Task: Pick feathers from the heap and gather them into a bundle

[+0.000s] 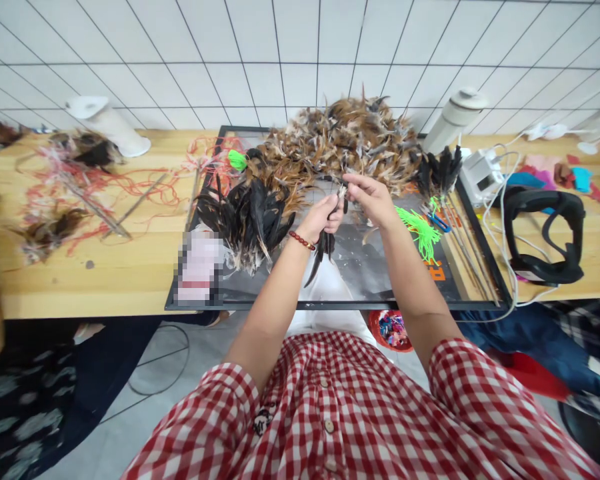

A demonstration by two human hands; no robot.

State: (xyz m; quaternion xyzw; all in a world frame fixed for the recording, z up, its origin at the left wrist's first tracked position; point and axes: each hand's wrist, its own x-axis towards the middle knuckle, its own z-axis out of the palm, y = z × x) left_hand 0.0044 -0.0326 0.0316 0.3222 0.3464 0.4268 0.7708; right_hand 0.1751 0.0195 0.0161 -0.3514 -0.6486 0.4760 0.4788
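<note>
My left hand point(326, 217) is closed around a small bunch of black feathers point(322, 252), whose dark tips hang down below the fist. Pale, fluffy quill ends stick up out of it toward my right hand point(373, 197). The right thumb and fingers pinch a feather close to those ends, though its outline is small and blurred. Left of my left hand lies a pile of long black feathers point(260, 217). Behind both hands is a large heap of brown feathers point(345, 137). All this rests on a dark, black-edged tray point(290, 283).
Bright green strands point(420, 230), blue-handled scissors point(439, 223) and thin rods point(463, 240) lie on the right. Beyond the tray's edge are a black headset frame point(545, 233), cables and a white flask point(455, 120). Red string point(130, 187) tangles across the left table. Another person's arm shows far left.
</note>
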